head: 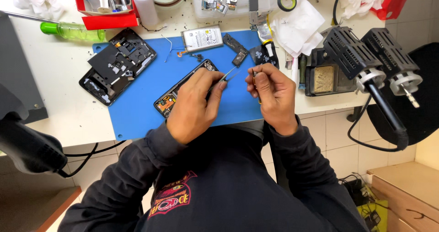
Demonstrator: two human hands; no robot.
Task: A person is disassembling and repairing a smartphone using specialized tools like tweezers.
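I am gripping tweezers (pixel 227 75) in my left hand (pixel 194 105), my right hand (pixel 270 92) pinching a small component (pixel 254 75) above the blue mat (pixel 137 108); the next move likely demands steady tip alignment.

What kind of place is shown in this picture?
Probably a phone repair bench: an opened phone lies on a blue mat, a loose battery beside it, and the left hand holds tweezers.

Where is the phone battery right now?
In the head view, the battery lies at the blue mat's far edge, left of centre, beyond the left hand and its tweezers.
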